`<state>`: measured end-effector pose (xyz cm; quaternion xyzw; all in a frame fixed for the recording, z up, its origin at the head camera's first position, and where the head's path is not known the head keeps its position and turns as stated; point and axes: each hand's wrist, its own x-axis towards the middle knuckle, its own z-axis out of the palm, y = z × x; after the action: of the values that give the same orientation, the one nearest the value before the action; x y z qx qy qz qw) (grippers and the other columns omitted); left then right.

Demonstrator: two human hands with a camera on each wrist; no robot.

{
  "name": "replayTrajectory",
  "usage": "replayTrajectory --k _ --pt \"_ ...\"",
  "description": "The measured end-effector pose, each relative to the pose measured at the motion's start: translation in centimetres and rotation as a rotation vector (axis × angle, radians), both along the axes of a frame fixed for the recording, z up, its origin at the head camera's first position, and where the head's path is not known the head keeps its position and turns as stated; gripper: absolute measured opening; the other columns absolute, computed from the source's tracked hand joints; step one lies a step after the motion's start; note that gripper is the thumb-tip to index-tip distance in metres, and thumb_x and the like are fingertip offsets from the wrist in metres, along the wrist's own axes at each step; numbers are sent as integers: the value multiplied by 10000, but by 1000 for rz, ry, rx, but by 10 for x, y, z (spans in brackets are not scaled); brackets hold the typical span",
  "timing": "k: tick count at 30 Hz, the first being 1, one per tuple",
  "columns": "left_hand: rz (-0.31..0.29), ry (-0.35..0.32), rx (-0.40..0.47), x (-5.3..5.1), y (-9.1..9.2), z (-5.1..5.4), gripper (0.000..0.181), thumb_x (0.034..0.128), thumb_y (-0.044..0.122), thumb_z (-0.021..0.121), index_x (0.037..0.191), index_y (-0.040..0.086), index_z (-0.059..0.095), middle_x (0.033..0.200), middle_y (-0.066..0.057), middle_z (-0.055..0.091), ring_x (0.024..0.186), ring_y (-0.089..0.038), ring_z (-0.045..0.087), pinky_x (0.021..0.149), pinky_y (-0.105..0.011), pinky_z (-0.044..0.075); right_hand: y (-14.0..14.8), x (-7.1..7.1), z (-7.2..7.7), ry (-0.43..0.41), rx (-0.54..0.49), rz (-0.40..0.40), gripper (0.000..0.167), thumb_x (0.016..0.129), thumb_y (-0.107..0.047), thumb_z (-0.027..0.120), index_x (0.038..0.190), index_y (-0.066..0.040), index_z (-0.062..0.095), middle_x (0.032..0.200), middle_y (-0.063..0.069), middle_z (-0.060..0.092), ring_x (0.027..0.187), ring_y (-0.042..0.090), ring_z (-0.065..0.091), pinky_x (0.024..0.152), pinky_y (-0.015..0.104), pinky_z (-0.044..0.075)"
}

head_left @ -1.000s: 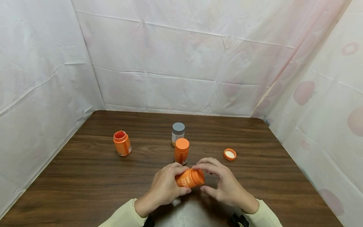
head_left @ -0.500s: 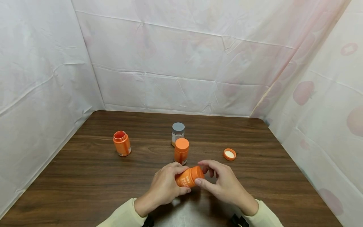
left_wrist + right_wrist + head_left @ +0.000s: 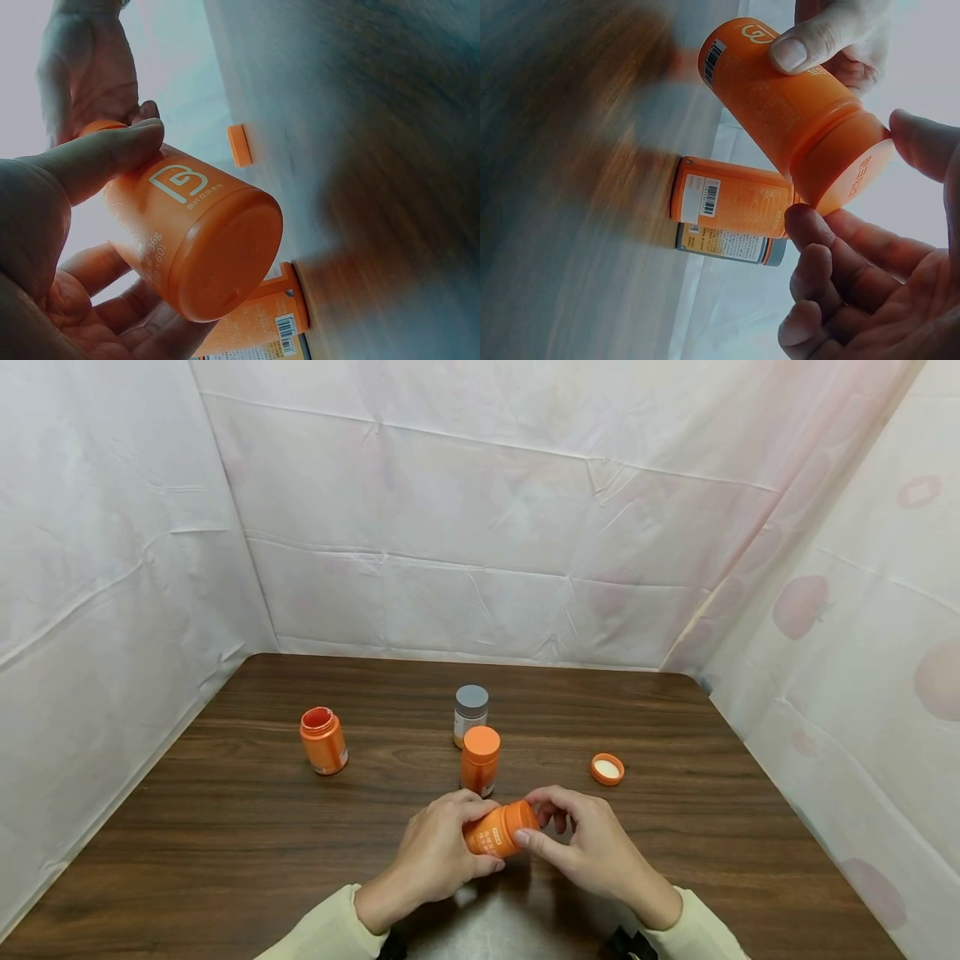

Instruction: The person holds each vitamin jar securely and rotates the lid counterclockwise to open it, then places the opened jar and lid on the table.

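Observation:
My left hand (image 3: 442,843) grips an orange pill bottle (image 3: 487,832) round its body, tilted with its cap end up and to the right. The left wrist view shows the bottle's flat base (image 3: 229,255) clear of the table. On the bottle sits an orange cap (image 3: 844,163), which my right hand (image 3: 592,843) pinches at the rim between thumb and fingertips. The other right fingers are curled loosely. Just beyond the hands stands a second orange bottle (image 3: 481,760), capped and upright, with a grey-lidded bottle (image 3: 471,714) behind it.
An uncapped orange bottle (image 3: 324,743) stands at the left of the brown wooden table (image 3: 225,835). A loose orange cap (image 3: 607,769) lies on the right, its white inside facing up. Pale cloth (image 3: 465,527) hangs at the back and both sides.
A second ago my right fingers were spread round the cap; now thumb and fingertips have closed on its rim. My left hand and the other bottles stay put.

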<state>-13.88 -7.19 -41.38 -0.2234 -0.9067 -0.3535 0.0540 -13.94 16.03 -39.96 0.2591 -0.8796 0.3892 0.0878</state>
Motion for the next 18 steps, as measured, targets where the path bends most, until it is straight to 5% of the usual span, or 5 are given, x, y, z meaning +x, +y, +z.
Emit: replayTrajectory --k 18 --pt "2 -3 1 0 -2 -1 518 655 285 979 1125 310 762 1025 163 640 835 -60 561 695 -316 444 4 -1 1 145 -12 166 477 838 -217 865 1272 -199 668 1018 -107 644 831 62 515 705 260 472"
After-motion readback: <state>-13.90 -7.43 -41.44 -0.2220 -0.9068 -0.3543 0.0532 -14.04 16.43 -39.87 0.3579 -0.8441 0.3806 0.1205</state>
